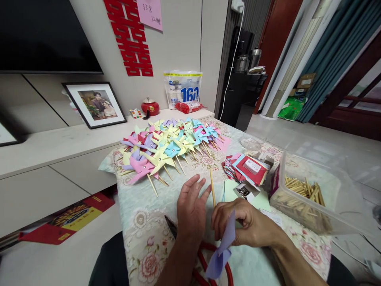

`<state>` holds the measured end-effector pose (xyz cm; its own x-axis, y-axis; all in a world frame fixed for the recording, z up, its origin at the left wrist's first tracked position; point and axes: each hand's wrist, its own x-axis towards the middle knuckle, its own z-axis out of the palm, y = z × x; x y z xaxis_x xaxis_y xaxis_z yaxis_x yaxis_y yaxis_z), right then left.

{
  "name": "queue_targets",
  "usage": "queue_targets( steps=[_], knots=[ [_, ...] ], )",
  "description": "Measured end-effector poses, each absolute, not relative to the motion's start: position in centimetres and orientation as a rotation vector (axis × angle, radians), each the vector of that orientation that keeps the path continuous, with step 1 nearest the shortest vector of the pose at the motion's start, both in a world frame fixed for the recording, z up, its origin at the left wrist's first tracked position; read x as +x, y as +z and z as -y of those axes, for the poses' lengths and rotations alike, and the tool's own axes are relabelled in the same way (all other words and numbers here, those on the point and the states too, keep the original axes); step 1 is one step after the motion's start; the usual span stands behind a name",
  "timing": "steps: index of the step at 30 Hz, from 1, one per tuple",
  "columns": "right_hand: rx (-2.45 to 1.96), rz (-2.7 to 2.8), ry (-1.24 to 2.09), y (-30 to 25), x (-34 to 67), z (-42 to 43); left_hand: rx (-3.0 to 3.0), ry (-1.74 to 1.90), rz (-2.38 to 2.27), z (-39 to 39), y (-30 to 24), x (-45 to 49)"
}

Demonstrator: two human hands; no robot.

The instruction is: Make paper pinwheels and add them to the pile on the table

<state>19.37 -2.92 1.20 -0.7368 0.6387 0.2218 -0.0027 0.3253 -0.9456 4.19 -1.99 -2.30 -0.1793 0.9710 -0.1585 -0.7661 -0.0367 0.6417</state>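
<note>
My right hand [248,222] is closed around a wooden stick [212,186] that points away from me, with a purple paper pinwheel [220,258] at its near end. Just left of it, my left hand [193,206] hovers palm inward, its fingers loosely spread and nothing in them. Beneath both hands lie scissors with red handles [229,274]; the wrist partly covers them. Farther back on the table, many finished paper pinwheels [160,157] in yellow, pink, blue and purple lie in a heap, sticks toward me.
To the right is a clear plastic box [297,210] of wooden sticks [308,192]. Near it are coloured paper sheets [262,176] and a small box of metal fasteners [244,192]. A flowered cloth [143,230] covers the table. Behind stands a white cabinet [38,147] with a framed photo [93,104].
</note>
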Motion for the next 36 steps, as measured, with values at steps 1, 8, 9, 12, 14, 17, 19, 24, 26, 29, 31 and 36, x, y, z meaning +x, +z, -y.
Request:
queue_targets(
  steps=[1, 8, 9, 12, 14, 17, 19, 24, 26, 29, 31, 36],
  knots=[
    [-0.55, 2.034, 1.451, 1.2, 19.2, 3.0, 0.356, 1.582, -0.759, 2.0, -2.3, 4.3],
    [-0.531, 2.138, 1.473, 0.9, 18.7, 3.2, 0.472, 1.421, -0.782, 2.7, -1.1, 4.7],
    [-0.52, 2.137, 1.479, 0.9, 18.8, 3.1, 0.475, 1.429, -0.792, 2.7, -0.9, 4.6],
    [-0.536, 2.031, 1.467, 1.0, 19.4, 2.7, 0.487, 1.431, -0.828, 2.5, -0.9, 4.4],
    [-0.552, 1.886, 1.38, 1.0, 20.0, 2.4, 0.509, 1.41, -0.859, 2.5, -1.1, 4.4],
    [-0.571, 1.756, 1.08, 1.1, 20.7, 1.8, 0.58, 1.372, -0.87, 2.6, -1.8, 4.5],
    [-0.617, 1.757, 0.844, 1.2, 20.9, 1.7, 0.663, 1.37, -0.846, 2.7, -2.2, 4.6],
    [-0.695, 1.847, 0.347, 2.1, 20.5, 2.1, 0.896, 1.456, -0.809, 2.9, -2.4, 4.6],
    [-0.699, 1.869, 0.245, 2.3, 20.3, 2.2, 0.978, 1.487, -0.804, 3.0, -2.2, 4.5],
    [-0.705, 1.877, 0.189, 2.2, 20.2, 2.4, 1.064, 1.501, -0.794, 3.0, -1.8, 4.4],
    [-0.708, 1.871, 0.172, 2.0, 20.2, 2.4, 1.101, 1.507, -0.782, 3.1, -1.7, 4.3],
    [-0.703, 1.847, 0.188, 1.8, 20.1, 2.6, 1.195, 1.493, -0.784, 3.2, -1.3, 4.2]
  ],
)
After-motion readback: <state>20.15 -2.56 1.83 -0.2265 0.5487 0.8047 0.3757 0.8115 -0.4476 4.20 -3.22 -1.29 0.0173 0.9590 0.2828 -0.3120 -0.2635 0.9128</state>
